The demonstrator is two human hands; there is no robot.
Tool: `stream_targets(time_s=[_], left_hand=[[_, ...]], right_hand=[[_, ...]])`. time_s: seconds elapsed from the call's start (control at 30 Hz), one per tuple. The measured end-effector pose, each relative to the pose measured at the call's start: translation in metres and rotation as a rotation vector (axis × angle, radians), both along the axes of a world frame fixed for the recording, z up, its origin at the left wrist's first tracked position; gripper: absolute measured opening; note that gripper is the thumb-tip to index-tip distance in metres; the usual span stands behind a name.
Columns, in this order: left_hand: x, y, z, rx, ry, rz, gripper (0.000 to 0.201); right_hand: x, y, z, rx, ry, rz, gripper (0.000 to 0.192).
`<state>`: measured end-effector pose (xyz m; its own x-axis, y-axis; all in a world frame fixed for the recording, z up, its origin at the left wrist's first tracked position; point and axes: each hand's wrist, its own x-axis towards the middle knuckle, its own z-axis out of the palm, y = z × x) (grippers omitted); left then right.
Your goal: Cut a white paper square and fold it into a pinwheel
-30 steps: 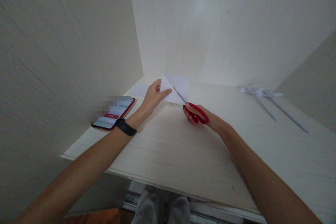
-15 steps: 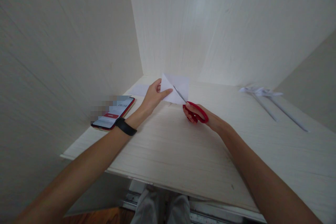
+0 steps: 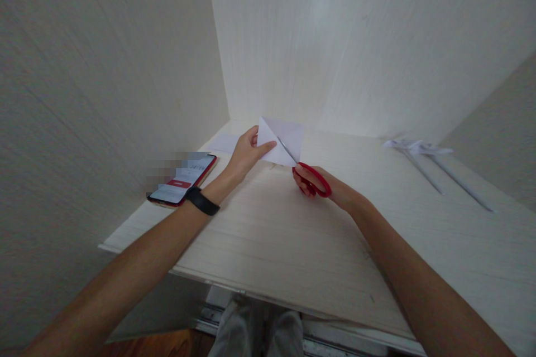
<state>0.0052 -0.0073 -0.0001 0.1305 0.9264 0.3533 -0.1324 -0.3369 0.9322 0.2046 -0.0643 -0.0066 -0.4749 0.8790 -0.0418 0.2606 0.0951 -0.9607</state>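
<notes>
A white sheet of paper (image 3: pixel 288 131) is pinched at its left side by my left hand (image 3: pixel 248 150), thumb on top and fingers behind. My right hand (image 3: pixel 312 181) is closed round the red handles of a pair of scissors (image 3: pixel 317 177). Their metal blades lie along the paper, pointing up and left from its lower right corner toward my left thumb. A diagonal line runs across the paper from its top left corner to the blades; whether it is a fold or a cut I cannot tell. My right fingers are partly hidden behind the handles.
On the left a phone (image 3: pixel 184 181) lies on the pale tabletop (image 3: pixel 268 223). Another white sheet (image 3: pixel 223 143) lies behind my left hand. Two white paper sticks (image 3: pixel 460 181) with crumpled white pieces at their tops (image 3: pixel 414 146) lie at the right. Pale walls enclose the back and sides.
Hardly anything differs. The whole view has shifted slightly, and both hands keep their hold on the paper and the scissors.
</notes>
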Motion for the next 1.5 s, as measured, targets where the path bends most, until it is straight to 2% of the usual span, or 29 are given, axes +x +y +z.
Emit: stream_targets(time_s=[0.77,1.0,1.5], left_hand=[[-0.0005,0.0027,-0.0017,-0.001,0.001,0.013,0.043],[0.0016,0.0003,-0.0018,-0.029,0.047,-0.011,0.038],[0.0015,-0.0019,0.0001,-0.021,0.053,-0.032,0.043]], right_hand=[[-0.0013,0.0001,-0.0005,-0.023,0.001,-0.02,0.054],[-0.002,-0.0016,0.0023,-0.036,0.033,-0.021,0.056],[-0.0017,-0.0011,0.0009,-0.023,0.026,-0.018,0.056]])
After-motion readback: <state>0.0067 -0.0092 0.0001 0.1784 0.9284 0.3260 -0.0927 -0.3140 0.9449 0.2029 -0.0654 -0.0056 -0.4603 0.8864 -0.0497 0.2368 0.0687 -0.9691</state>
